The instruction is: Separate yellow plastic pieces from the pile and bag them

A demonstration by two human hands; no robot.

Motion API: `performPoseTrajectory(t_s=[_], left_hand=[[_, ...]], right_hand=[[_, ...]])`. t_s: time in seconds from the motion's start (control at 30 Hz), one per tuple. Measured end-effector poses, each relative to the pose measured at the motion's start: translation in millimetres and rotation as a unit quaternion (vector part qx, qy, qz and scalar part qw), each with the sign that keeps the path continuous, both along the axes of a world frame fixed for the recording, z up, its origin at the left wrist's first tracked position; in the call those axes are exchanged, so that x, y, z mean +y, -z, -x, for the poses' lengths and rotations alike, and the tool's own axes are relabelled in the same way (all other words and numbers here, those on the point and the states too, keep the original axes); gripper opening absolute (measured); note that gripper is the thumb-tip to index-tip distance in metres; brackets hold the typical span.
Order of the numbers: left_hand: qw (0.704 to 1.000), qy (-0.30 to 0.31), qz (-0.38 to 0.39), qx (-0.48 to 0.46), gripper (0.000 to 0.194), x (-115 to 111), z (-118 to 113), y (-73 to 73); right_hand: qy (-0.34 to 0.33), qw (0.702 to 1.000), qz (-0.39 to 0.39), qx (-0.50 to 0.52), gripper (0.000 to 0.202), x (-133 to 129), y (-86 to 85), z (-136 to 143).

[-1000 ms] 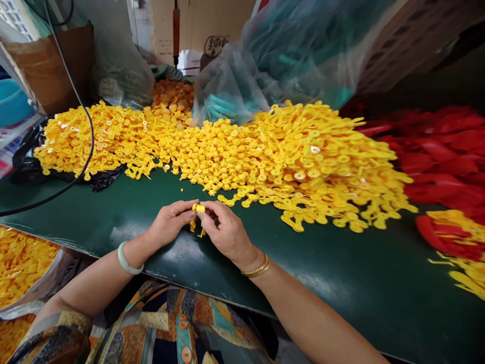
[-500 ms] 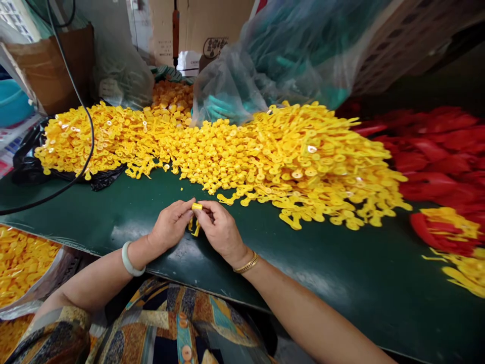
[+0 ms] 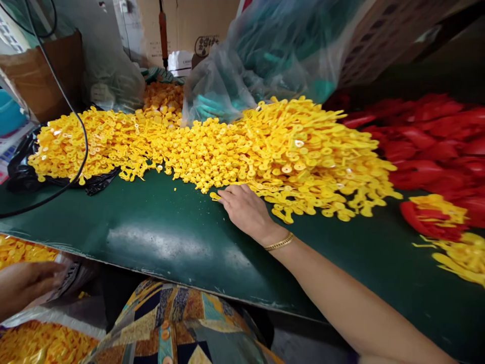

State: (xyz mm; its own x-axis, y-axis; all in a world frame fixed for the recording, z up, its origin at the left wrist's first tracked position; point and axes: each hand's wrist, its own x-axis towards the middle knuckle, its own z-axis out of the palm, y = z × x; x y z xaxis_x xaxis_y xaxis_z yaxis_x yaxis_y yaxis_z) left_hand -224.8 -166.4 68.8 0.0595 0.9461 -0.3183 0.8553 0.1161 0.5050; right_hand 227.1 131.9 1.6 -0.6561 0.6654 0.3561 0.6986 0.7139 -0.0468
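Observation:
At the front edge of the heap of yellow plastic parts [image 3: 212, 151], my right hand [image 3: 248, 212] has its fingers closed on a flat yellow plastic part [image 3: 215, 196]. Only one end of that part shows past the fingertips; the hand covers the rest. Off the table's left front edge, my left hand [image 3: 30, 285] hangs slightly blurred over the bags, fingers stretched out and nothing visible in them. Below it is a bag of yellow pieces [image 3: 45, 344]. A small yellow piece [image 3: 83, 294] shows to the right of the left hand.
Red plastic parts [image 3: 435, 146] are piled at the right, beside a red dish [image 3: 428, 222] holding yellow parts. A black cable [image 3: 84, 136] loops over the left of the heap. Clear plastic bags [image 3: 250, 65] stand behind it on the green table [image 3: 159, 242].
Both hands were together holding a small yellow assembly over the table. My left hand has moved left over the bags; my right hand has moved forward to the heap. The assembly has left the hands.

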Motion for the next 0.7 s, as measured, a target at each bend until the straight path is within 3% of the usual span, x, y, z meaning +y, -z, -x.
performPoseTrajectory(t_s=[0.07,0.13,0.23,0.37,0.47,0.57,0.63,0.7], left_hand=[[0.997,-0.063,-0.008,0.038,0.028,22,-17,-0.7],[0.996,-0.087,-0.015,-0.003,0.032,61,-54,2.3],[0.982,-0.073,-0.005,-0.174,0.042,127,-121,17.4],[0.915,-0.085,-0.014,-0.394,0.043,193,-194,45.5],[0.867,-0.073,0.034,-0.492,0.036,214,-222,58.6],[0.814,-0.106,0.038,-0.569,0.033,216,-230,64.7],[0.787,-0.139,0.026,-0.6,0.034,213,-230,67.4],[0.771,-0.152,0.017,-0.618,0.034,209,-230,70.0]], right_hand=[[-0.008,0.999,-0.012,-0.032,0.013,4,2.1,2],[-0.027,0.999,-0.008,-0.039,0.015,0,3.4,9],[-0.091,0.996,0.021,-0.015,0.017,-14,0.5,19],[-0.176,0.983,0.038,0.016,0.022,-34,-13.1,28],[-0.196,0.977,0.047,0.074,0.02,-42,-20.2,28],[-0.126,0.962,0.075,0.23,0.028,-43,-15.8,25],[-0.051,0.924,0.166,0.34,0.038,-43,-8.2,24],[-0.013,0.857,0.321,0.402,0.039,-43,-0.3,26]])
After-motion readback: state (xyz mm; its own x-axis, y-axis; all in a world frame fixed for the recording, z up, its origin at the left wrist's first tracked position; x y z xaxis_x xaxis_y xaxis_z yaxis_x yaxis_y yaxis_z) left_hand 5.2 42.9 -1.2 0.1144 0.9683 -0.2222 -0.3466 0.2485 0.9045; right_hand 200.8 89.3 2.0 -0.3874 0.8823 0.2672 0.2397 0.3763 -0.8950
